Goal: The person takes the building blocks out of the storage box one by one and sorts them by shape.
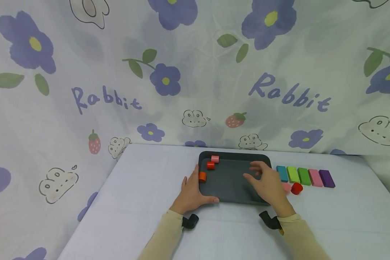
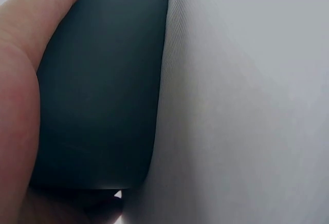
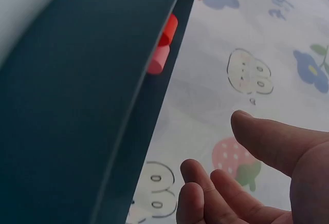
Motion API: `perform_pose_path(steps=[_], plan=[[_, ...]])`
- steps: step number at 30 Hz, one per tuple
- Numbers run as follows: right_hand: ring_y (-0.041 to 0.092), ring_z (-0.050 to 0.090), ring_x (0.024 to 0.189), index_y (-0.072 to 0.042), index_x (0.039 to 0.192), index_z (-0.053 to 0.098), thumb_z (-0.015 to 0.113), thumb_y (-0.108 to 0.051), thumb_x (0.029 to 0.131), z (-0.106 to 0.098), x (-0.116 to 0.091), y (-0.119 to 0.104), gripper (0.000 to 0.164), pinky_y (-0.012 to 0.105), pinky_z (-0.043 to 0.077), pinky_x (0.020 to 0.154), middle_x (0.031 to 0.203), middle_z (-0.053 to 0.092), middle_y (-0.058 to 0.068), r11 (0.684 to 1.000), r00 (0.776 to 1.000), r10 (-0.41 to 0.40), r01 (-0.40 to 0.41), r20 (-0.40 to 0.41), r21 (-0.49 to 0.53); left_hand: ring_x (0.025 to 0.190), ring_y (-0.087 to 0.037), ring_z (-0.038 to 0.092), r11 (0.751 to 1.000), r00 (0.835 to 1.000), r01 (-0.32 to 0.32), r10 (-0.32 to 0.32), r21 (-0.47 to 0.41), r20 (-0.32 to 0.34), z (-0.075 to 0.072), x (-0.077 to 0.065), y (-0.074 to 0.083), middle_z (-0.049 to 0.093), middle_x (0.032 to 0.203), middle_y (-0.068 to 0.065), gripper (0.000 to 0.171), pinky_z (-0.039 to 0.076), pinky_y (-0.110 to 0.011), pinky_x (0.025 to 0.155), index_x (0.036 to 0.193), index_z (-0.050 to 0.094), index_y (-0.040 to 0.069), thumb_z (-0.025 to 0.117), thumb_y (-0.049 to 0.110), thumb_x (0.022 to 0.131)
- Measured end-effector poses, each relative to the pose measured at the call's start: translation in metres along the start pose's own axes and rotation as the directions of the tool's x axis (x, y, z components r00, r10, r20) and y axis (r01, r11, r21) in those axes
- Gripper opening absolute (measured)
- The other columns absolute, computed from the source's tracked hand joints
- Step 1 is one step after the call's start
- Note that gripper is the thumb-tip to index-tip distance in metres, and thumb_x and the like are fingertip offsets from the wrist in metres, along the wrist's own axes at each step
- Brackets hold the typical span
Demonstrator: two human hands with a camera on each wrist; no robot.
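Observation:
My left hand (image 1: 191, 195) rests against the near left corner of a dark grey tray (image 1: 234, 196), fingers straight along its left side and thumb along the front. The left wrist view shows that hand close against the tray's outer wall (image 2: 103, 90). Over the tray's right part hovers my right hand (image 1: 268, 182), thumb and fingers apart with nothing between them. Inside the tray, by its left side, lie an orange cylinder block (image 1: 202, 177), a red cylinder block (image 1: 210, 165) and a pink cylinder block (image 1: 215, 159).
Right of the tray, rectangular blocks stand in a row: blue (image 1: 282, 174), yellow-green (image 1: 293, 174), green (image 1: 304, 176), pink (image 1: 315, 178) and purple (image 1: 326, 178). In front of them are a red round block (image 1: 297, 188) and a pink one (image 1: 286, 187), partly hidden by my right hand. A patterned cloth (image 1: 195, 97) hangs behind.

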State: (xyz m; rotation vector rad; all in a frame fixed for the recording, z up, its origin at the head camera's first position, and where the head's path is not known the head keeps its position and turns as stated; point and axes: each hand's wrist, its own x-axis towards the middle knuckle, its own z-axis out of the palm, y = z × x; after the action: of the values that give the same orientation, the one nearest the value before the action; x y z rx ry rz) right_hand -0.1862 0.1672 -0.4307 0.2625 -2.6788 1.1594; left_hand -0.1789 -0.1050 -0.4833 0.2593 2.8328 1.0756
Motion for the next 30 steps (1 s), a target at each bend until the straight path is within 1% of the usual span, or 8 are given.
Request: perform_pose_path(steps=[6,10,15,21,30], plan=[[0.029,0.064,0.094,0.002,0.125,0.063,0.078,-0.018,0.089,0.014,0.004,-0.007,0.044,0.041,0.053,0.075,0.108,0.073,0.015,1.000,1.000,-0.004,0.004,0.009,0.012,0.150,-0.026,0.027,1.000,1.000,0.003,-0.003,0.002,0.002,-0.001,-0.001,0.001,0.018,0.167,-0.010,0.139,0.000,-0.058,0.121,0.161,0.003,0.004,0.086,0.062,0.067],[0.028,0.064,0.096,0.001,0.126,0.063,0.078,-0.019,0.090,0.022,0.006,-0.011,0.044,0.043,0.053,0.077,0.109,0.073,0.014,1.000,0.999,0.017,-0.018,0.031,0.025,0.149,-0.027,0.028,1.000,1.000,-0.003,0.003,-0.004,0.004,-0.002,-0.002,0.001,0.018,0.166,-0.012,0.139,0.001,-0.058,0.121,0.161,0.002,0.003,0.087,0.061,0.068],[0.027,0.063,0.097,-0.001,0.126,0.063,0.078,-0.020,0.090,0.031,0.009,-0.018,0.044,0.042,0.053,0.077,0.110,0.073,0.012,0.999,0.998,0.032,-0.034,0.054,0.037,0.149,-0.029,0.029,1.000,1.000,-0.015,0.015,-0.011,-0.003,-0.001,-0.001,0.001,0.019,0.166,-0.014,0.138,0.001,-0.059,0.121,0.161,0.003,0.002,0.087,0.059,0.068],[0.025,0.062,0.095,-0.002,0.125,0.064,0.079,-0.021,0.089,0.044,0.012,-0.027,0.044,0.039,0.052,0.075,0.110,0.073,0.011,0.998,0.998,0.020,-0.024,0.062,0.066,0.149,-0.030,0.028,1.000,1.000,-0.018,0.018,0.004,-0.004,0.000,0.000,0.001,0.020,0.166,-0.015,0.137,0.002,-0.061,0.120,0.161,0.004,0.002,0.086,0.061,0.069],[0.024,0.063,0.094,-0.004,0.124,0.066,0.079,-0.024,0.089,0.060,0.016,-0.042,0.042,0.043,0.054,0.080,0.109,0.073,0.008,0.993,0.997,0.018,-0.027,0.081,0.114,0.150,-0.029,0.027,1.000,1.000,-0.021,0.021,-0.001,-0.006,-0.001,-0.001,0.002,0.018,0.166,-0.014,0.136,0.002,-0.061,0.120,0.161,0.004,0.001,0.086,0.060,0.070]])
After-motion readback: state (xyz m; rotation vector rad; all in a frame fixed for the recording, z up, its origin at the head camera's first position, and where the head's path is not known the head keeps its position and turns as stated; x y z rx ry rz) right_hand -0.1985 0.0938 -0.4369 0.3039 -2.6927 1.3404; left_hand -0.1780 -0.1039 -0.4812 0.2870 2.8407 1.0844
